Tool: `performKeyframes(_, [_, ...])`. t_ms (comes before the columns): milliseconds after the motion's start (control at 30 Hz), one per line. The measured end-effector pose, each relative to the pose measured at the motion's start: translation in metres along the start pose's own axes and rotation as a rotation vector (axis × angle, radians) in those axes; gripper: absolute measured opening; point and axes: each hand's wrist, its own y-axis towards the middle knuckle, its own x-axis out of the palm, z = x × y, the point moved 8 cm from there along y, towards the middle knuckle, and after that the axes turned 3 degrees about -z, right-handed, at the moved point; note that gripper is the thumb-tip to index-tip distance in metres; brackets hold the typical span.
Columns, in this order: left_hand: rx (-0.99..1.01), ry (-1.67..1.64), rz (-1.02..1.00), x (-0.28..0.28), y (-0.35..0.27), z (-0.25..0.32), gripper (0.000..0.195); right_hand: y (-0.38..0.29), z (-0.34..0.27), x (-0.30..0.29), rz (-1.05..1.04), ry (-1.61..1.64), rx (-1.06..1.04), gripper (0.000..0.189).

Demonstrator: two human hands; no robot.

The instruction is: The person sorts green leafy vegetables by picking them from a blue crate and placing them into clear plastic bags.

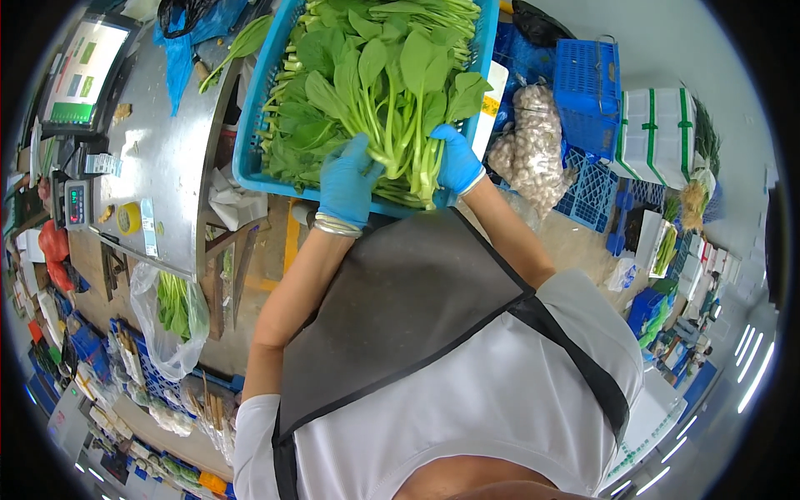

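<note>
A light-blue plastic crate [250, 144] full of leafy greens [300, 112] with broad leaves and pale green stems stands right in front of me. Over the near end of the pile, a loose bunch of these greens [394, 125] lies between my two blue-gloved hands. My left hand [347, 181] grips the bunch at the left, by the stem ends. From the right side, my right hand [459, 159] closes around more stems, its fingertips partly hidden behind them. The cut ends point towards my dark apron [400, 325].
On my left is a metal table [169, 162] with a scale display [77, 205], a monitor [84, 72] and a yellow tape roll [129, 218]. A plastic bag of greens [172, 312] hangs at its near edge. Bagged garlic bulbs [531, 150] and blue crates [587, 94] stand at right.
</note>
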Motion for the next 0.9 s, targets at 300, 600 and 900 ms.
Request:
performKeyframes(300, [0.572, 1.4, -0.074, 0.069, -0.05, 0.066, 0.05, -0.02, -0.015, 0.025, -0.214, -0.233, -0.054, 0.058])
performKeyframes(600, [0.742, 2.068, 0.342, 0.038, -0.107, 0.129, 0.054, 0.004, 0.061, 0.19, -0.604, -0.542, 0.117, 0.091])
performKeyframes(900, [0.638, 1.208, 0.213, -0.178, -0.184, 0.248, 0.053, 0.07, 0.276, 0.282, -0.686, -0.254, 0.332, 0.078])
